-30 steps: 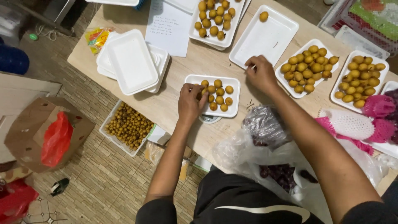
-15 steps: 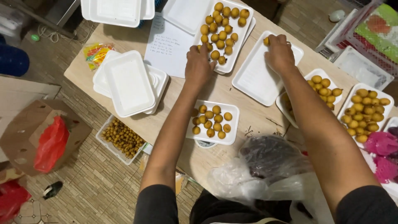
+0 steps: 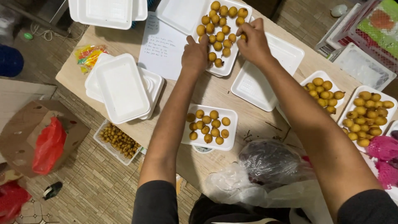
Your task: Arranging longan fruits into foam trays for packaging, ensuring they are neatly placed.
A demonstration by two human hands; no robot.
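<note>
Both our arms stretched forward.
Our left hand (image 3: pixel 195 54) lies palm-down, fingers curled; our right hand (image 3: pixel 253 41) pinches, fingertips together.

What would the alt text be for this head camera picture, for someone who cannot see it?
Seen from above, a person's left hand and right hand reach into a white foam tray of small round yellow fruits on a wooden table. More filled and empty trays lie around.

Short dark-grey sleeves (image 3: pixel 156 203) — bare forearms; ringless
</note>
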